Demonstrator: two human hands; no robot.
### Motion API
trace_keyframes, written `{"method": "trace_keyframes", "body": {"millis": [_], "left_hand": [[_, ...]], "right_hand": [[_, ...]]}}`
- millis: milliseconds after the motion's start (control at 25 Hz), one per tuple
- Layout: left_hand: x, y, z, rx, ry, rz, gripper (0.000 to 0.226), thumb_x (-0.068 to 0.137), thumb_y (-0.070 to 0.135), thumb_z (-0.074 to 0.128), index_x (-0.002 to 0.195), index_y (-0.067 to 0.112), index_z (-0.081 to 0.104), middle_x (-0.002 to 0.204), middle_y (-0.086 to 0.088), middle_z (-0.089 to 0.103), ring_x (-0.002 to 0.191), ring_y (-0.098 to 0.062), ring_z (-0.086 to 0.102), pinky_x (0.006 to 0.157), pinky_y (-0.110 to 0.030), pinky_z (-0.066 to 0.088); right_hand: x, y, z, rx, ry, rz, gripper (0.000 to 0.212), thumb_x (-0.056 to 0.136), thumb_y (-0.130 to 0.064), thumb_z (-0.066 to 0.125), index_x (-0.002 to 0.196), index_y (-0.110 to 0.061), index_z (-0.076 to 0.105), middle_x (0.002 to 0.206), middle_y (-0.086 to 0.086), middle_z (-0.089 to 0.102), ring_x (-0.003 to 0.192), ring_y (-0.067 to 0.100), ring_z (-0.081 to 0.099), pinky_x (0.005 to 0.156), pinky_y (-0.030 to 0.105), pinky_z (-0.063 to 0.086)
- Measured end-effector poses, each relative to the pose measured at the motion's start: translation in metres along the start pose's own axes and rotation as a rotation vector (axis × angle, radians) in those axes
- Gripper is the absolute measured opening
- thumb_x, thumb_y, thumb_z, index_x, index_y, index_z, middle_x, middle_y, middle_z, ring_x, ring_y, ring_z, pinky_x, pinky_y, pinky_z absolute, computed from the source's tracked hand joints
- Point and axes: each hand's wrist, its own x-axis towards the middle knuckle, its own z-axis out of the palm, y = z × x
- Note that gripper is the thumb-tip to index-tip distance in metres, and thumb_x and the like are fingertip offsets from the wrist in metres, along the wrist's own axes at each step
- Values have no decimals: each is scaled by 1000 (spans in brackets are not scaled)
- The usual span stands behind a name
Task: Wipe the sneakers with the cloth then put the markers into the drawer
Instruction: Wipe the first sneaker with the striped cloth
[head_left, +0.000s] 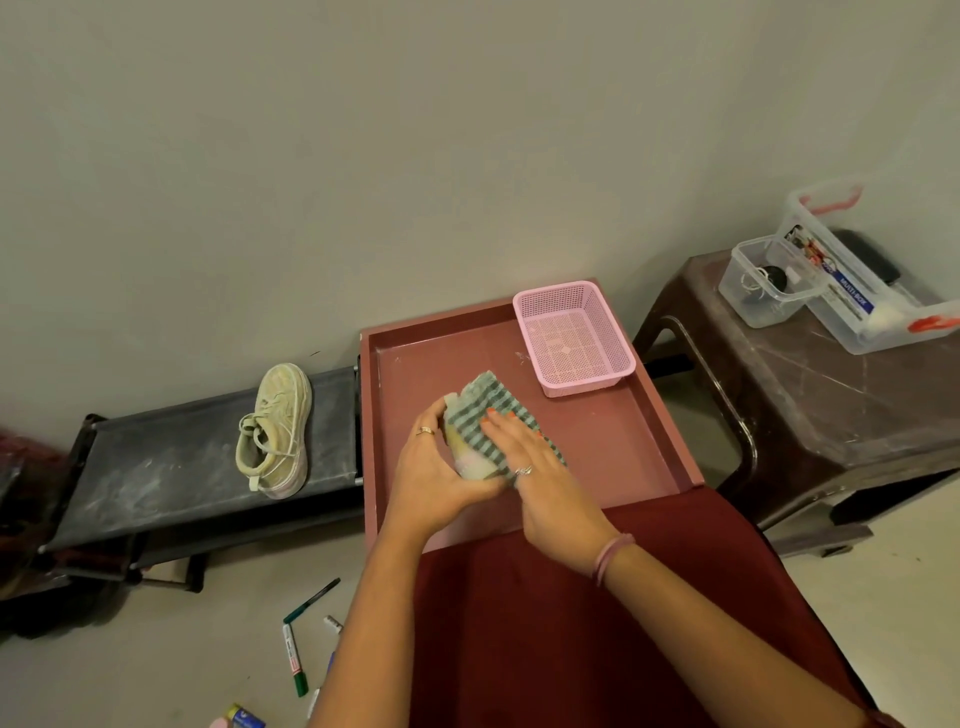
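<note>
Your left hand (434, 467) curls round a pale cream sneaker (470, 460) held over the open reddish-brown drawer (613, 441), thumb and fingers gripping its near end. Your right hand (530, 457) lies flat with straight fingers on the grey-and-white striped cloth (485, 410), pressing it against the top of that shoe. The second cream canvas sneaker (275, 428) lies on its side on the low black rack (156, 467) to the left of the drawer, well apart from your hands. In the far right corner of the drawer sits a pink perforated plastic basket (574, 338). On the floor near you, to the left, lie the markers: a green-capped white marker (294, 660), a slim dark green pen (311, 600) just beyond it, and a small white one (333, 622) partly hidden by your left forearm. To the right, a brown plastic stool (810, 395) carries two clear plastic storage boxes (852, 280).
</note>
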Motion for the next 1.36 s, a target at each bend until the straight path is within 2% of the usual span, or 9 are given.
{"method": "trace_keyframes", "body": {"millis": [120,320,480,560,680,800,1000,1240,1360], "left_hand": [[-2,-4,-3,1,0,-1,111,47,33,94,140,21,36,133,11,45,117,1,43,95,-14,32],[-2,-12,-7,-23,-1,-32,105,45,36,89,135,30,36,132,11,49,118,-1,47,99,-21,38],[-7,-15,-7,-15,14,-33,112,46,36,94,140,24,35,135,13,43,120,0,42,98,-18,33],[-6,-15,-7,-5,19,-20,112,47,34,95,141,24,34,135,13,41,120,0,41,98,-18,33],[-2,-16,-6,-15,8,-21,113,45,39,93,140,24,34,135,12,44,121,0,43,101,-20,36],[-1,-14,-6,-33,12,-44,109,44,41,88,139,28,35,132,14,48,113,13,44,93,-10,34],[-5,-17,-7,-10,15,-27,112,45,39,94,139,28,34,134,13,43,119,0,44,99,-21,36],[-2,-12,-6,-29,-6,15,101,47,32,94,130,37,37,129,15,48,115,10,45,92,-7,35],[-2,-11,-4,-31,-4,15,102,47,31,94,131,35,36,129,15,46,113,9,45,86,-1,33]], "right_hand": [[3,-4,-1,161,-9,173,85,80,13,40,150,-23,9,157,-10,8,146,8,4,120,37,12],[-9,-27,2,4,-47,-36,89,80,14,38,150,-25,1,152,-20,-9,142,-1,-14,116,18,-8],[3,20,5,119,-86,223,85,76,13,37,151,-17,9,152,-13,7,147,12,5,121,32,8],[5,20,5,134,-98,290,82,78,13,36,151,-12,8,155,-6,6,147,14,3,121,30,4],[-1,-12,2,219,-78,187,82,80,15,36,150,-14,6,154,-11,1,144,4,-4,116,17,-3],[-5,-29,0,124,-69,24,85,80,15,36,151,-20,2,154,-16,-7,143,-1,-11,116,20,-6],[24,17,-8,150,-182,195,82,76,14,38,150,-12,15,158,4,15,147,18,11,120,28,8],[17,-17,-17,130,-240,92,82,81,14,36,151,-14,7,158,-6,3,145,6,-1,119,23,1],[38,-9,-33,175,-301,163,79,82,14,38,151,-13,11,158,1,10,146,12,9,112,12,6]]}}
